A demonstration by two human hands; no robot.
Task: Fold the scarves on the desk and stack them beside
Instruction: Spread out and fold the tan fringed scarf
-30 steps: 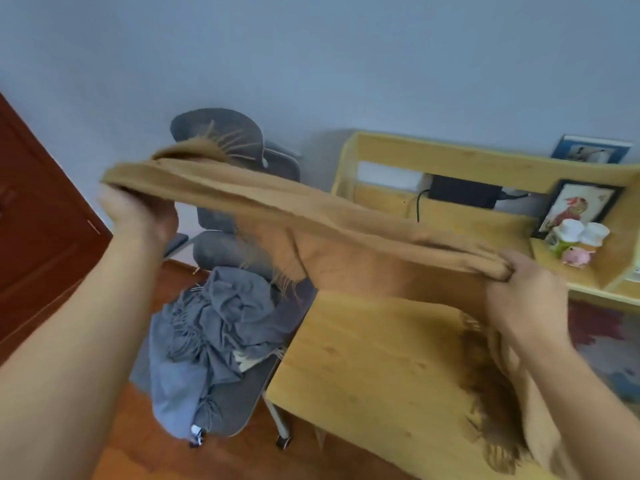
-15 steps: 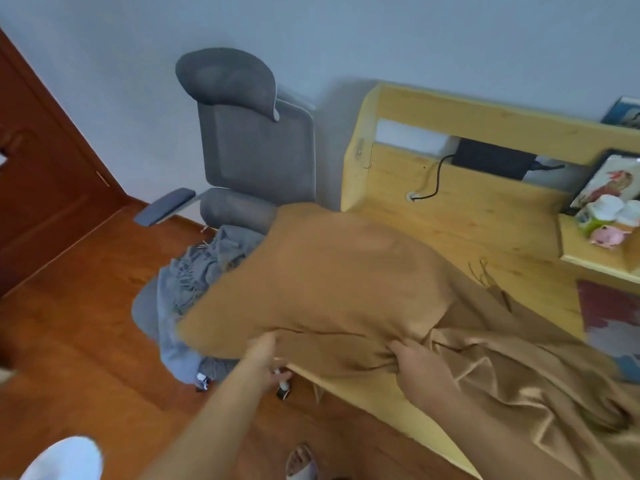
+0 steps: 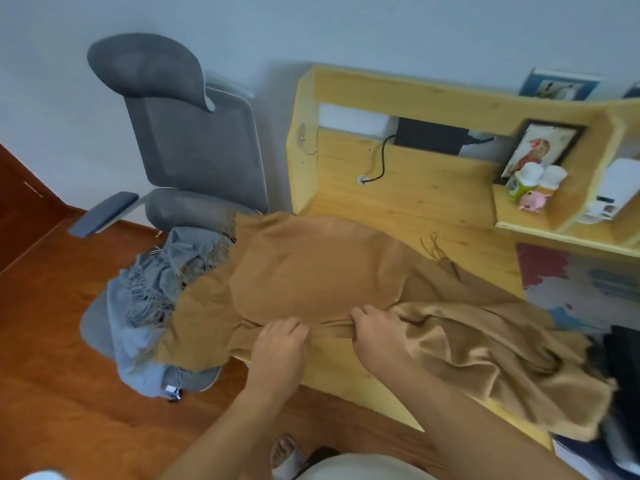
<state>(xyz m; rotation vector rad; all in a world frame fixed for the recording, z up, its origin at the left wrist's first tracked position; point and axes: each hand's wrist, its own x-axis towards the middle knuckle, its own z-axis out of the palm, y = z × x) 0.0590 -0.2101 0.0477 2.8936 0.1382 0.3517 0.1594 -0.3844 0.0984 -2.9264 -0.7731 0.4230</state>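
A tan scarf (image 3: 311, 271) lies spread over the left part of the wooden desk (image 3: 408, 199), its left end hanging past the desk edge onto the chair. Its right part is bunched in folds near the desk's front right. My left hand (image 3: 280, 344) and my right hand (image 3: 377, 330) sit side by side at the scarf's near edge, fingers curled into the cloth. A grey fringed scarf (image 3: 152, 289) lies crumpled on the seat of the grey office chair (image 3: 194, 147) left of the desk.
The desk has a raised back shelf with a black box and cable (image 3: 429, 135), a framed picture (image 3: 540, 148), small bottles (image 3: 533, 178) and a pink figurine. A colourful mat (image 3: 581, 282) covers the desk's right side. Wooden floor lies below; a foot shows at the bottom.
The tan scarf, held stretched in the air a second ago, now lies on the desk. My hands have come together at its near edge, and the view has tilted downward.
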